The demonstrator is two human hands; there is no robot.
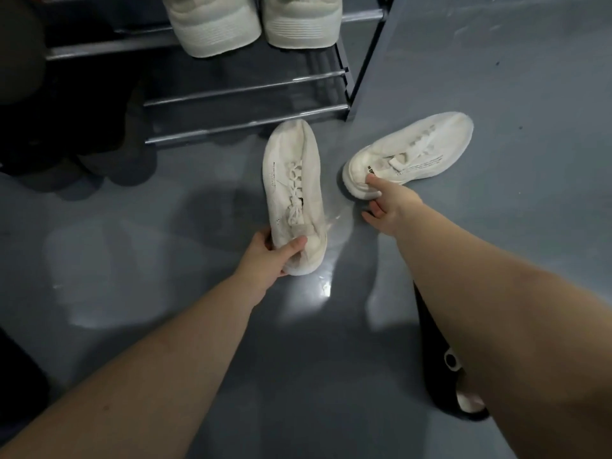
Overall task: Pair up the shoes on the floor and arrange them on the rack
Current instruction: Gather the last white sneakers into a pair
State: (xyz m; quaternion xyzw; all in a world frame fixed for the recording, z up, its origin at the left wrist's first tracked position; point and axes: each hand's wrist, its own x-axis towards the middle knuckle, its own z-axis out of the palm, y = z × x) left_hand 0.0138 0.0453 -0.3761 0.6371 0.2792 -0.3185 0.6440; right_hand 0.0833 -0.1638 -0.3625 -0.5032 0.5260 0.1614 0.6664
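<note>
A white lace-up sneaker (pixel 293 190), its side print too small to be read, is gripped at the heel by the curled fingers of the left hand (pixel 270 255) before the shoe rack (pixel 245 91), while its mate (pixel 410 154) on the grey floor (pixel 496 226) is pinched at the heel collar by the right hand (pixel 387 207).

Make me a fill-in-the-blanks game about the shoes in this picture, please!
1. The left hand grips the heel of a ____ sneaker.
2. The right hand touches the other sneaker at its ____.
3. That other sneaker lies on the ____.
4. A pale pair already sits on the ____.

Missing words: white; heel; floor; rack
</note>
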